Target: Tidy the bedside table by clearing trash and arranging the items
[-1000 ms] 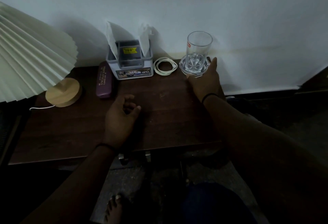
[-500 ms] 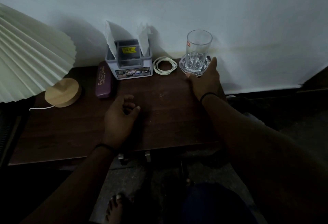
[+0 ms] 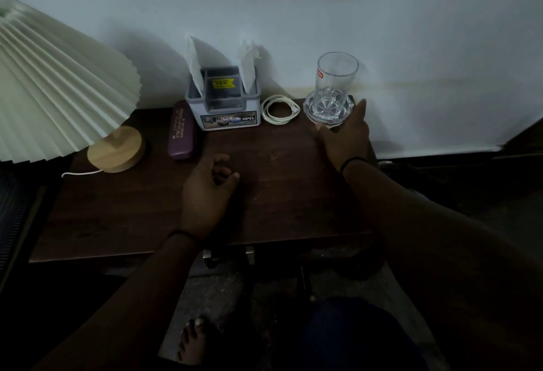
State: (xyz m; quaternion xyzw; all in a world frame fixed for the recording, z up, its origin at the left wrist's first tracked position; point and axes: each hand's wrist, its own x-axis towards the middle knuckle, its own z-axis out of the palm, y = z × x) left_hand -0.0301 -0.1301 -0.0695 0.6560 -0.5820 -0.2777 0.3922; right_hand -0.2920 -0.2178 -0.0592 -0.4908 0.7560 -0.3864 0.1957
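A clear tumbler (image 3: 336, 76) stands in a cut-glass dish (image 3: 309, 107) at the back right corner of the dark wooden bedside table (image 3: 279, 200). My right hand (image 3: 345, 138) cups the dish from the front and right, with the thumb at its near rim and the fingers along its far side. My left hand (image 3: 205, 194) rests on the middle of the table, loosely curled and holding nothing. A coiled white cable (image 3: 279, 109) lies just left of the dish.
A grey tin box (image 3: 226, 119) with papers and a dark item stands at the back by the wall. A purple glasses case (image 3: 181, 131) lies to its left. A pleated lamp shade (image 3: 53, 85) on a wooden base (image 3: 117, 148) fills the left side. My bare foot (image 3: 191, 341) is below the table edge.
The view has shifted slightly. Both hands, the dish and the tumbler stay where they were.
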